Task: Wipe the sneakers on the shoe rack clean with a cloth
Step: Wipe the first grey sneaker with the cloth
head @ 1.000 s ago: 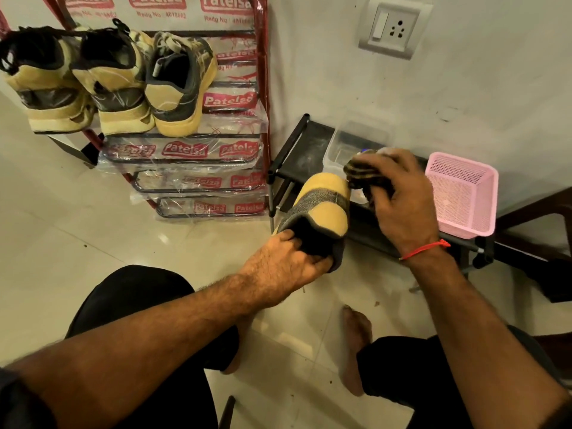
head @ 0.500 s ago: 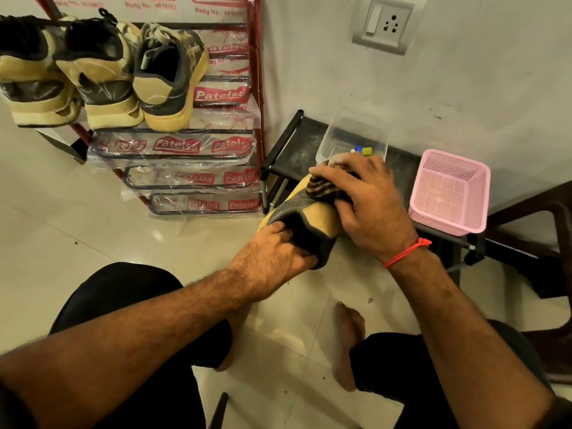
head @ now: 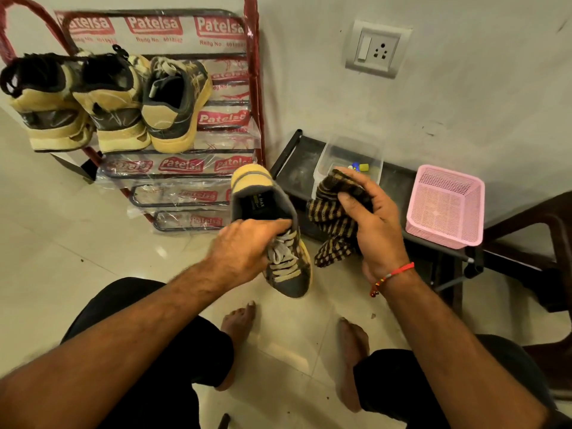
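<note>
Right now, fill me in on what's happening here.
A seated person is cleaning sneakers. The left hand holds one sneaker by its opening, toe toward the person, above the floor. The right hand grips a striped cloth beside the shoe, apart from it. Three more sneakers sit on the top tier of the red shoe rack. A clear container and a pink basket rest on a low black stand by the wall.
</note>
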